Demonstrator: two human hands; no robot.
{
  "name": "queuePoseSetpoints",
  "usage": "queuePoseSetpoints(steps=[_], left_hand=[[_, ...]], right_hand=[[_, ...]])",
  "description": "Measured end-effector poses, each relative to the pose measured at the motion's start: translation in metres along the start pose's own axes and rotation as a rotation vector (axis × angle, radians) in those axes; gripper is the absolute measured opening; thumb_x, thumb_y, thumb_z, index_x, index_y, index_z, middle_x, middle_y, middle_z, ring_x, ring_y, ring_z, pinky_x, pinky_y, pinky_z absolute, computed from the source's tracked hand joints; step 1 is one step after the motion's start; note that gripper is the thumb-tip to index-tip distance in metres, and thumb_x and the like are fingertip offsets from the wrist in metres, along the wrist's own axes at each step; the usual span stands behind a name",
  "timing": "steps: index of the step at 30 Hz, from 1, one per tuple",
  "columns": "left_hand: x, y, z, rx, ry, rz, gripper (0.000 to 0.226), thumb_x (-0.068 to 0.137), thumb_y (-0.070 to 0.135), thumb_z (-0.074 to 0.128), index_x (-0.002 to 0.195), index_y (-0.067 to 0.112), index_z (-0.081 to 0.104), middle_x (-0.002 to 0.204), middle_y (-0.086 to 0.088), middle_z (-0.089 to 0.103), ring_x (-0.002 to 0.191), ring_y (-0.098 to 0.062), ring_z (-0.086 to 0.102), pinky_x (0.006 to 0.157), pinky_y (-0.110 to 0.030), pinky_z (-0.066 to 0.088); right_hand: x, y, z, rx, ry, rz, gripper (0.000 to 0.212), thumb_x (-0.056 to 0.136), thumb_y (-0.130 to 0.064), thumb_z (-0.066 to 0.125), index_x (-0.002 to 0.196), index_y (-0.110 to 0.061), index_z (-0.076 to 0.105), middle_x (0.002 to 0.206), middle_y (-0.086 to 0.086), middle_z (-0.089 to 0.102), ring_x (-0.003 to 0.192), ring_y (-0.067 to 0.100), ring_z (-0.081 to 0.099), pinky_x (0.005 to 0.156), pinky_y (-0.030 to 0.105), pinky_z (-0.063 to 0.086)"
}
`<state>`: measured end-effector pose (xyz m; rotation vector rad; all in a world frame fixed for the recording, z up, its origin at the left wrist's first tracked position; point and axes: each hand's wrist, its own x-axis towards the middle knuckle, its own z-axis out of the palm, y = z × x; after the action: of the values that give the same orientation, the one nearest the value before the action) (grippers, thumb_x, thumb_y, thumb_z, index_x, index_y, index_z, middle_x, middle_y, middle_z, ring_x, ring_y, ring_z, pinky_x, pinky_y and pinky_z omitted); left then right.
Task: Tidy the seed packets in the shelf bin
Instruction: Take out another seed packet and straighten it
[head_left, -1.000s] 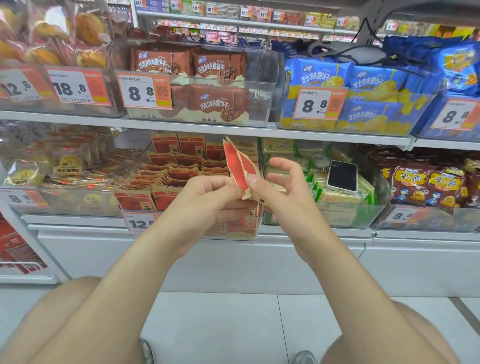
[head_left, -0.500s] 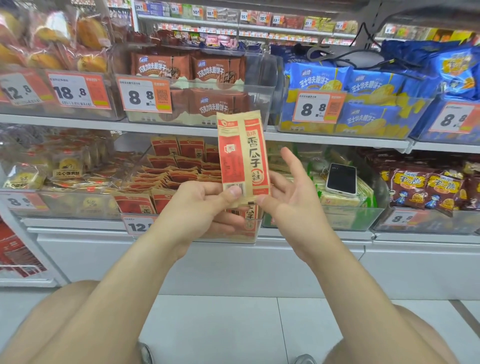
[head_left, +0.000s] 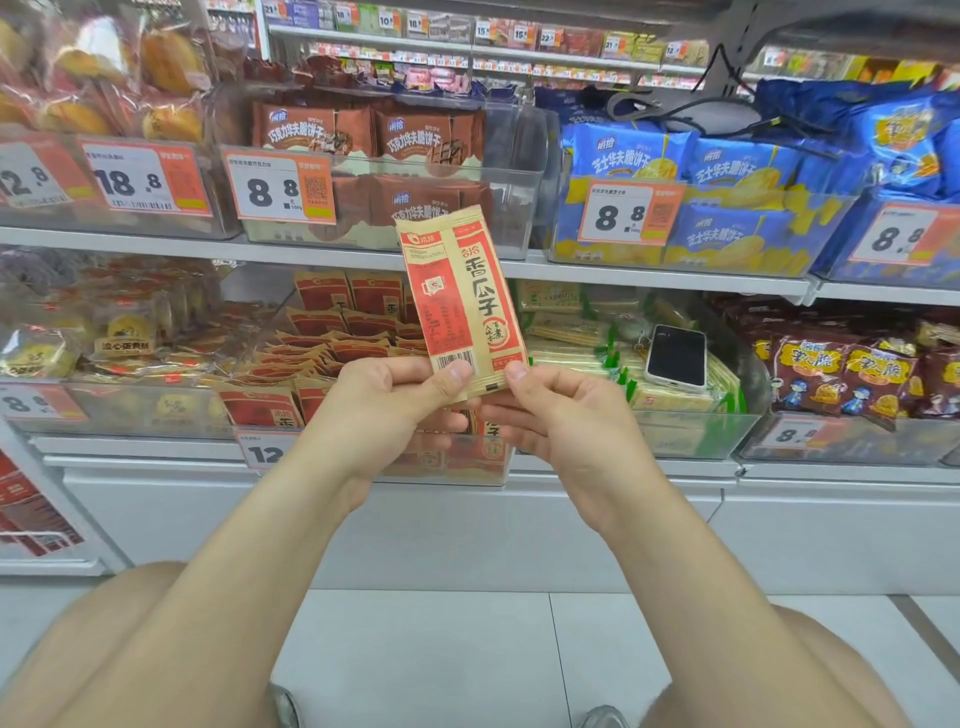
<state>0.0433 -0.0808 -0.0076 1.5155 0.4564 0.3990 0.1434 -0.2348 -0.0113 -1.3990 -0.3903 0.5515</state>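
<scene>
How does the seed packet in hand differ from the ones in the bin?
The held seed packet stands nearly upright, pinched at its bottom edge by the left hand and right hand; the binned seed packets lie overlapped in the clear bin. The held seed packet shows most of its face; the binned seed packets show only partly. Both share a red-and-tan print.

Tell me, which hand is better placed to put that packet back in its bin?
Probably the left hand: it pinches the packet at its lower edge and sits directly before the seed packet bin. The right hand, also pinching, lies nearer the phone.
</scene>
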Motion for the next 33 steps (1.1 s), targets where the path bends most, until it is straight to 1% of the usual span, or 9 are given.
queuePoseSetpoints(steps=[4, 7, 9, 12, 15, 19, 22, 26, 33], left_hand=[[0.001, 0.002, 0.002, -0.09, -0.034, -0.039, 0.027, 0.102, 0.033, 0.071, 0.123, 0.017, 0.077, 0.114, 0.001, 0.083, 0.106, -0.017, 0.079, 0.086, -0.036, 0.064], [0.002, 0.004, 0.007, -0.261, 0.02, -0.105, 0.035, 0.111, 0.039, 0.055, 0.123, 0.013, 0.075, 0.113, -0.007, 0.083, 0.106, -0.024, 0.08, 0.086, -0.042, 0.063], [0.003, 0.004, 0.009, -0.298, 0.085, -0.14, 0.04, 0.114, 0.043, 0.047, 0.124, 0.014, 0.074, 0.111, -0.007, 0.083, 0.102, -0.027, 0.081, 0.086, -0.049, 0.064], [0.002, 0.003, 0.011, -0.273, 0.091, -0.185, 0.039, 0.116, 0.041, 0.042, 0.127, 0.019, 0.073, 0.11, -0.007, 0.083, 0.1, -0.028, 0.081, 0.091, -0.055, 0.063], [0.0, 0.001, 0.013, -0.137, 0.034, -0.188, 0.033, 0.114, 0.033, 0.048, 0.12, 0.019, 0.077, 0.108, -0.007, 0.083, 0.1, -0.028, 0.081, 0.099, -0.058, 0.06], [-0.005, 0.001, 0.021, -0.037, -0.041, -0.183, 0.03, 0.11, 0.033, 0.053, 0.116, 0.02, 0.079, 0.107, -0.007, 0.083, 0.104, -0.03, 0.078, 0.104, -0.056, 0.057], [-0.008, 0.0, 0.028, -0.059, -0.043, -0.098, 0.031, 0.113, 0.038, 0.051, 0.123, 0.025, 0.077, 0.111, -0.003, 0.083, 0.106, -0.026, 0.079, 0.102, -0.054, 0.059], [-0.008, -0.002, 0.03, -0.154, -0.022, -0.068, 0.031, 0.114, 0.036, 0.05, 0.125, 0.025, 0.077, 0.114, -0.003, 0.082, 0.105, -0.024, 0.08, 0.102, -0.055, 0.06], [-0.008, -0.001, 0.026, -0.249, -0.045, -0.085, 0.03, 0.114, 0.029, 0.05, 0.13, 0.019, 0.074, 0.115, -0.006, 0.082, 0.105, -0.024, 0.08, 0.091, -0.049, 0.063]], right_hand=[[0.003, -0.003, -0.002, -0.044, -0.013, -0.025, 0.015, 0.105, -0.014, 0.064, 0.104, 0.001, 0.068, 0.101, 0.009, 0.083, 0.092, 0.021, 0.08, 0.077, 0.031, 0.06], [-0.001, -0.009, -0.003, -0.122, -0.109, 0.013, 0.012, 0.102, -0.006, 0.059, 0.099, -0.003, 0.07, 0.098, 0.013, 0.082, 0.087, 0.024, 0.08, 0.073, 0.027, 0.059], [-0.003, -0.009, -0.004, -0.221, -0.187, 0.08, 0.018, 0.099, -0.004, 0.057, 0.105, 0.005, 0.072, 0.098, 0.014, 0.082, 0.094, 0.031, 0.081, 0.081, 0.032, 0.061], [-0.006, -0.007, -0.005, -0.49, -0.301, 0.15, 0.021, 0.101, -0.016, 0.061, 0.106, -0.004, 0.078, 0.096, 0.008, 0.083, 0.097, 0.026, 0.08, 0.088, 0.034, 0.06], [-0.005, -0.002, -0.003, -0.615, -0.173, -0.013, 0.023, 0.103, -0.046, 0.066, 0.11, -0.027, 0.075, 0.097, -0.008, 0.082, 0.084, 0.009, 0.079, 0.074, 0.027, 0.061], [0.005, 0.005, 0.001, -0.413, 0.136, -0.241, 0.033, 0.109, -0.045, 0.057, 0.105, -0.019, 0.077, 0.09, -0.003, 0.082, 0.083, 0.016, 0.079, 0.079, 0.048, 0.065], [0.004, 0.002, 0.003, -0.253, 0.169, -0.191, 0.033, 0.111, -0.035, 0.056, 0.101, -0.015, 0.079, 0.086, 0.002, 0.082, 0.077, 0.016, 0.078, 0.068, 0.037, 0.061], [0.001, -0.001, 0.004, -0.162, 0.107, -0.127, 0.038, 0.112, -0.038, 0.051, 0.104, -0.016, 0.08, 0.093, 0.006, 0.083, 0.081, 0.015, 0.078, 0.066, 0.025, 0.061], [0.001, -0.002, 0.007, -0.02, 0.091, -0.125, 0.041, 0.115, -0.033, 0.044, 0.105, -0.015, 0.08, 0.093, 0.006, 0.083, 0.082, 0.013, 0.079, 0.068, 0.019, 0.057]])
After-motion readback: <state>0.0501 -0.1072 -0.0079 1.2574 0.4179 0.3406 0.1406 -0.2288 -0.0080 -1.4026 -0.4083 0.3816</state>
